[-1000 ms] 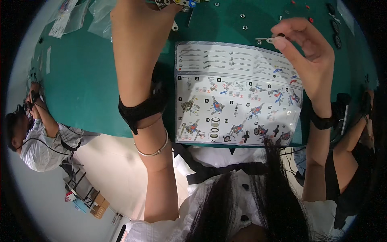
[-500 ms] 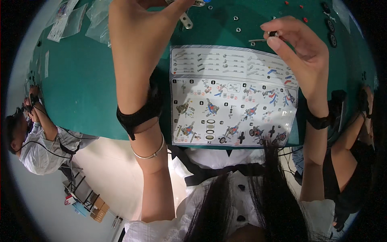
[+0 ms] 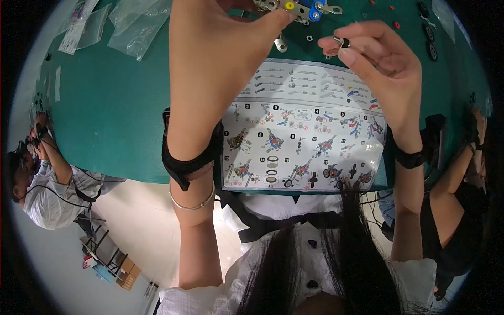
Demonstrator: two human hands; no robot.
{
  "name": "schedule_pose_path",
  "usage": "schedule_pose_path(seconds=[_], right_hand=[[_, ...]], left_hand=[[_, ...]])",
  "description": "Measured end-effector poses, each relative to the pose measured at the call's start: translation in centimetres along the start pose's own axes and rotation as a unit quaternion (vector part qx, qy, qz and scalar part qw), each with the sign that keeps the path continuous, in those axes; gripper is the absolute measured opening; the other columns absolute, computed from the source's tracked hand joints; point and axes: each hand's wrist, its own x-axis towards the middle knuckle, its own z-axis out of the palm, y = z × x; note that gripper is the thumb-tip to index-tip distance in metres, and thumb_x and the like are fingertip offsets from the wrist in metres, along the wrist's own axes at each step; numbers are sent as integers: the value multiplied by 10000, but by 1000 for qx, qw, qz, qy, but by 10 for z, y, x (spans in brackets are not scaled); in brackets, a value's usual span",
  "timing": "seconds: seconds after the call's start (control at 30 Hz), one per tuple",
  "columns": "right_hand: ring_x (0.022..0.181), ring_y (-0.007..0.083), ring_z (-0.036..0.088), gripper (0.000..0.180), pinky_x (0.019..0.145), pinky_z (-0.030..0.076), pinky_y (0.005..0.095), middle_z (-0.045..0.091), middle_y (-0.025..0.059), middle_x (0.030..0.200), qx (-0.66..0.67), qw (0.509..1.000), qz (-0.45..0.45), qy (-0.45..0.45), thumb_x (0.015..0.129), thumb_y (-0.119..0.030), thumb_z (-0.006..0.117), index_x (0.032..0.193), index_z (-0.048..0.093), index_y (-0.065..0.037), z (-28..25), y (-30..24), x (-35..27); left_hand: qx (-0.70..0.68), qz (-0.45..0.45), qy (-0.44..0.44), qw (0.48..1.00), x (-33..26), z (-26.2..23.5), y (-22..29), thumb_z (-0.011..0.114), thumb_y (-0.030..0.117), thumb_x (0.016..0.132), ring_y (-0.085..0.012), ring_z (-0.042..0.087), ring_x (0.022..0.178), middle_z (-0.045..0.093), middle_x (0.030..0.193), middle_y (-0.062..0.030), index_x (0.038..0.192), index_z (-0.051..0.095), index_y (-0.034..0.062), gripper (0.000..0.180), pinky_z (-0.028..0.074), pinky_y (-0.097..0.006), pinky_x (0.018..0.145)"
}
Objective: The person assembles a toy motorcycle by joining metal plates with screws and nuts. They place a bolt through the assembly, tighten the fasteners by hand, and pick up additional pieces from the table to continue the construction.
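Observation:
Near the top edge, my left hand [image 3: 220, 63] is closed on a partly built toy model [image 3: 303, 11] of perforated silver metal strips with blue and yellow pieces. Part of the model lies hidden behind the hand or beyond the picture's edge. One silver strip [image 3: 281, 45] sticks out below my fingers. To the right, my right hand [image 3: 391, 63] pinches a small bolt [image 3: 341, 41] with a black piece on it, between thumb and forefinger. A gap separates the bolt from the model. Below both hands lies a printed instruction sheet [image 3: 304, 149], its upper left corner covered by my left hand.
A loose nut [image 3: 310, 38] lies between my hands on the green table [image 3: 110, 105]. Black wheels [image 3: 431, 51] and small red pieces [image 3: 396, 24] are at the upper right. Clear plastic bags [image 3: 137, 32] lie upper left. Other people sit at the left [image 3: 55, 191] and right sides.
My left hand has moved right and slightly down with the model, showing more of it. My right hand has shifted slightly left, still pinching the bolt. The gap between them has narrowed.

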Motion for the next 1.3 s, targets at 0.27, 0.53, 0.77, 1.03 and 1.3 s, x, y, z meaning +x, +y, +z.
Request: schedule_pose_path(seconds=[0.27, 0.53, 0.77, 1.03, 1.3], right_hand=[[911, 196, 656, 209, 845, 518, 311, 674, 183, 1019, 18, 996, -86, -20, 849, 47, 599, 1056, 569, 52, 3, 2, 3], [895, 138, 575, 257, 825, 470, 267, 610, 112, 1016, -2, 995, -96, 1, 773, 77, 677, 1025, 632, 53, 1, -5, 3], [870, 135, 570, 280, 823, 469, 265, 613, 99, 1022, -24, 993, -99, 54, 755, 88, 686, 1026, 631, 44, 2, -4, 1], [913, 114, 590, 245, 835, 469, 251, 633, 58, 995, -6, 988, -122, 97, 772, 29, 692, 1010, 660, -20, -1, -2, 3], [939, 131, 597, 241, 853, 471, 261, 635, 71, 1010, -10, 988, -119, 97, 778, 26, 689, 1014, 655, -15, -7, -3, 3]], left_hand=[[63, 61, -19, 996, -1, -5, -20, 694, -43, 767, -131, 618, 934, 656, 1035, -78, 1056, 590, -4, 310, 516, -249, 776], [52, 22, -27, 998, -5, 0, -10, 692, -81, 747, -127, 619, 912, 618, 1086, -107, 1067, 552, -32, 352, 535, -245, 735], [20, 18, -47, 999, -7, 8, -5, 723, -75, 723, -125, 622, 890, 594, 1094, -104, 1073, 536, -29, 400, 546, -245, 712], [-101, 30, -106, 989, -7, 0, -8, 714, -63, 733, -230, 636, 972, 548, 1117, -123, 1168, 497, -53, 487, 535, -316, 831], [-156, 3, -121, 980, -8, 0, -3, 704, -73, 733, -219, 631, 948, 553, 1121, -138, 1157, 487, -49, 478, 545, -326, 813]])
